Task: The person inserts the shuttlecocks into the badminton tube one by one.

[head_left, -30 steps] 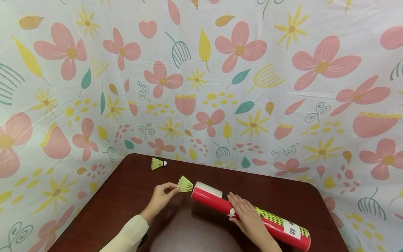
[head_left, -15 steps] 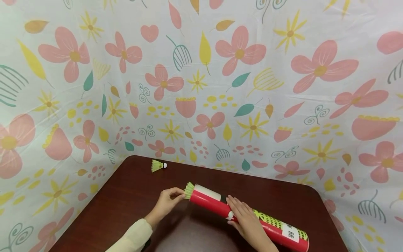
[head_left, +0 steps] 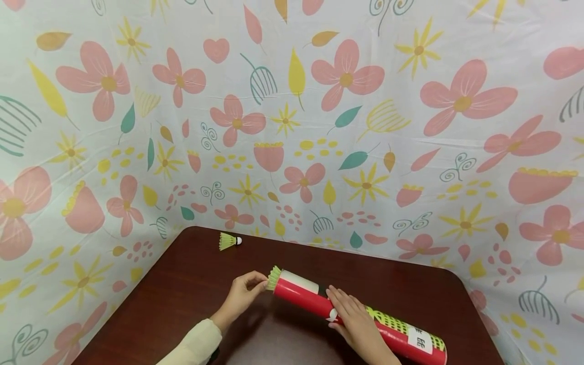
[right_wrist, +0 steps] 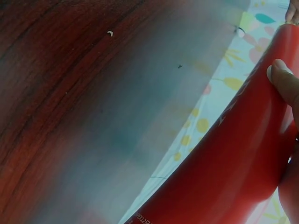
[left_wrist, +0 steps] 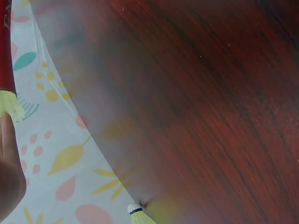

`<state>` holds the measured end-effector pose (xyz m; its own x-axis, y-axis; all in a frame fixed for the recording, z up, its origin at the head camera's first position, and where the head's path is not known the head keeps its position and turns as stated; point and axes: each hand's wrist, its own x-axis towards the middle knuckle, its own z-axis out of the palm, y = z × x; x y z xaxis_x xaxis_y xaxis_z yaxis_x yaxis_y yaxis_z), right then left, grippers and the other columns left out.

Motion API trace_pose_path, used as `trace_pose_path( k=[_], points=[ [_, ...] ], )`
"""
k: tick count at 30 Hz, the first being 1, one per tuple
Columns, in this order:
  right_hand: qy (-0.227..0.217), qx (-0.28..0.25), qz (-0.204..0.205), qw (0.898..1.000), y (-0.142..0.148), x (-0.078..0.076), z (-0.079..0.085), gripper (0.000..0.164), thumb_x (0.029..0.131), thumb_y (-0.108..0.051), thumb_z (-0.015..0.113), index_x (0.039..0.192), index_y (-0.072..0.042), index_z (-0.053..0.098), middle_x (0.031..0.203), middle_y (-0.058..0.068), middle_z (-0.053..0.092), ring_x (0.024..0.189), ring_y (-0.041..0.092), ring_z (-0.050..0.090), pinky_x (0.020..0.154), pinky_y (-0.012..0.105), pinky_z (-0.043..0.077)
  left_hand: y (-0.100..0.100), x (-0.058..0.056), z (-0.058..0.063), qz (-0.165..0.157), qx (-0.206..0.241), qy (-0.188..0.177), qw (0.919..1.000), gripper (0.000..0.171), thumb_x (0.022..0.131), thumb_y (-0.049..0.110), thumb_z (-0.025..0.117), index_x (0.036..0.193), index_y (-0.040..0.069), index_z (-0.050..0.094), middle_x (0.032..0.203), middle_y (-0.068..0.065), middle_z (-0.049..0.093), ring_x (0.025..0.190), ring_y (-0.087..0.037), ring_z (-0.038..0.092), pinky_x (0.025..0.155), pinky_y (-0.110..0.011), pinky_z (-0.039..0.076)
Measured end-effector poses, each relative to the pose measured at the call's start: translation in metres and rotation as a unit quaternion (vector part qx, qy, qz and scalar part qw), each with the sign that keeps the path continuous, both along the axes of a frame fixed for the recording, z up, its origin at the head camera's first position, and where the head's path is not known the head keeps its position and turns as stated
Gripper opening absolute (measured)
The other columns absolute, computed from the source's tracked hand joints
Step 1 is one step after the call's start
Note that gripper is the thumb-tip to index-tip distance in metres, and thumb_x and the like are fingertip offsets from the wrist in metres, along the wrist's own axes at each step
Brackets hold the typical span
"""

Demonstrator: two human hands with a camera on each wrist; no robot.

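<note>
A red shuttlecock tube (head_left: 298, 298) with white and yellow-green patches slants across the table, its near-left end raised. My right hand (head_left: 358, 324) grips it around the middle, thumb along the side in the right wrist view. At the upper left end, a yellow-green shuttlecock (head_left: 273, 278) sits mostly inside the tube's mouth; only its skirt's outer part shows. The thumb and forefinger of my left hand (head_left: 241, 298) pinch that skirt edge. The left wrist view has the same skirt (left_wrist: 10, 105) below the tube end (left_wrist: 5, 56), at my fingertips.
Another yellow-green shuttlecock (head_left: 227, 241) with a white cork lies on its side near the table's back left corner. The dark brown table (head_left: 182, 284) meets a flower-printed cloth (head_left: 292, 126) hanging along its back and sides.
My left hand has moved right, and the pinched shuttlecock has slid cork first into the tube, leaving only its skirt's end outside. The tube stays in my right hand, nearly still.
</note>
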<state>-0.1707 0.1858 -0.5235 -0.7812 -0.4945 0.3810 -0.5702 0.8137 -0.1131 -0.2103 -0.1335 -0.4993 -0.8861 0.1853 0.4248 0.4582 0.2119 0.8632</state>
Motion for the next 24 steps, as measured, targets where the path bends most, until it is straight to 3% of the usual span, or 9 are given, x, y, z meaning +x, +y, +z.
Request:
trace_pose_path(
  k=[5,16,21,24],
  points=[
    [0.001,-0.002,-0.010,1.000,-0.0006,0.0020,-0.0009,0.086,0.075,-0.034,0.081,0.148,-0.016,0.039,0.146,0.002,0.045,0.132,0.019,0.043,0.105,0.044,0.037,0.0006,-0.0006,-0.0022,-0.004,-0.001,-0.005,1.0000,0.005,0.088,-0.003,0.065,0.091,-0.007,0.066,0.084,-0.021,0.068,0.074,-0.035,0.065,0.066,-0.024,0.054],
    [0.020,-0.004,0.001,1.000,-0.0003,0.0015,-0.0041,0.087,0.075,-0.032,0.082,0.148,-0.013,0.039,0.145,0.005,0.046,0.131,0.022,0.045,0.103,0.047,0.039,0.0053,-0.0008,-0.0024,-0.002,-0.005,-0.020,0.9998,0.004,0.087,-0.003,0.067,0.088,-0.006,0.066,0.083,-0.019,0.069,0.074,-0.021,0.064,0.067,-0.025,0.054],
    [0.031,-0.010,0.000,0.999,0.0000,0.0023,-0.0069,0.085,0.075,-0.034,0.081,0.147,-0.014,0.040,0.145,0.003,0.046,0.131,0.020,0.045,0.114,0.023,0.014,0.0080,-0.0007,-0.0030,-0.006,0.000,-0.017,0.9998,0.006,0.087,-0.002,0.067,0.087,-0.008,0.066,0.083,-0.019,0.069,0.074,-0.022,0.064,0.066,-0.025,0.053],
    [0.033,-0.015,0.002,0.999,-0.0003,0.0023,-0.0074,0.084,0.076,-0.034,0.081,0.147,-0.014,0.041,0.145,0.003,0.046,0.131,0.020,0.045,0.114,0.024,0.016,0.0095,-0.0014,-0.0037,-0.010,-0.002,-0.005,0.9999,0.002,0.086,-0.005,0.067,0.087,-0.006,0.067,0.083,-0.019,0.069,0.073,-0.028,0.065,0.066,-0.027,0.054]
  ],
)
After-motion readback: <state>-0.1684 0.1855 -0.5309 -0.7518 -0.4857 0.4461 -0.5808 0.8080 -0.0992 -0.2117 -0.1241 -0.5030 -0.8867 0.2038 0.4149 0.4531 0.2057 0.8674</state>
